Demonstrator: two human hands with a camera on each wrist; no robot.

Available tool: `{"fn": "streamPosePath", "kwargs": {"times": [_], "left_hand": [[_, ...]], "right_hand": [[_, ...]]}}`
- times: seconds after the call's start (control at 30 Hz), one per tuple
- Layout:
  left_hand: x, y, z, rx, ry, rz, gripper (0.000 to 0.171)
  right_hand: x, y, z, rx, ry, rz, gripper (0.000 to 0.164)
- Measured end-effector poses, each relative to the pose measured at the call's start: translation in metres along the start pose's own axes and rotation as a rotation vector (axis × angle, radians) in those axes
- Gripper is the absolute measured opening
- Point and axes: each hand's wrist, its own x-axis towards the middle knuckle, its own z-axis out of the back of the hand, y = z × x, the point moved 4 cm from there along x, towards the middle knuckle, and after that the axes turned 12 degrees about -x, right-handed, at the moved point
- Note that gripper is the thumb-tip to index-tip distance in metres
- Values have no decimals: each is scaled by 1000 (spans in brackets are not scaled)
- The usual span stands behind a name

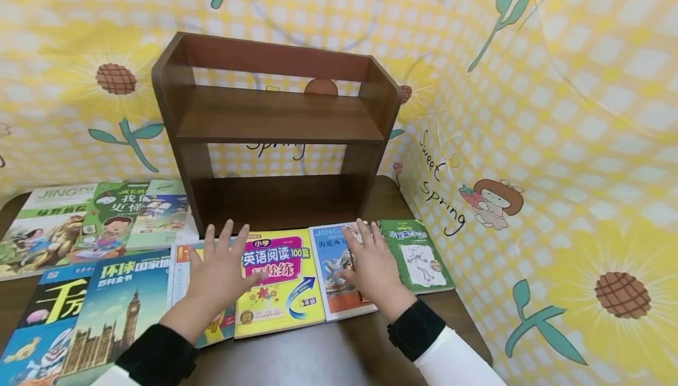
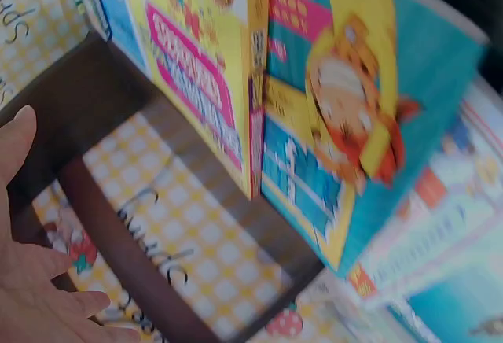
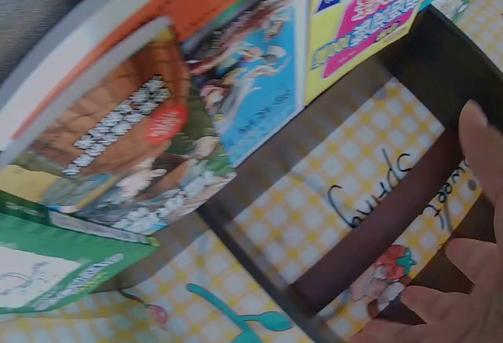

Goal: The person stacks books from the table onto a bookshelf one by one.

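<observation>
My left hand (image 1: 217, 274), fingers spread and straight, is over a thin book (image 1: 180, 262) and the left edge of a yellow English reading workbook (image 1: 281, 312). Spread likewise, my right hand (image 1: 376, 268) is over a blue and orange book (image 1: 328, 250), beside a green comic-style book (image 1: 424, 262). Neither hand grips anything; whether they touch the covers, I cannot tell. A brown-covered book (image 3: 134, 138) shows in the right wrist view, mostly hidden by my hand in the head view. Behind the row stands a two-tier brown wooden bookshelf (image 1: 281, 115) with bare shelves.
On the left lie more books: a globe encyclopedia (image 1: 111, 303), a blue and black book (image 1: 42, 321), and several green-covered ones (image 1: 111, 221) behind them. A yellow checked cloth (image 1: 529, 109) covers the walls behind and right of the dark table (image 1: 296, 356).
</observation>
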Motion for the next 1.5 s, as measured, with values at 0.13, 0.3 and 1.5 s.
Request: {"fn": "streamPosePath", "kwargs": {"times": [0.13, 0.3, 1.5], "left_hand": [[8, -12, -22, -70, 41, 6, 103], [23, -33, -49, -177, 102, 19, 103], [19, -87, -116, -345, 225, -172, 78]], "right_hand": [[-8, -12, -3, 21, -74, 3, 81], [-20, -26, 2, 49, -244, 38, 73], [-53, -171, -82, 158, -102, -493, 57]]}}
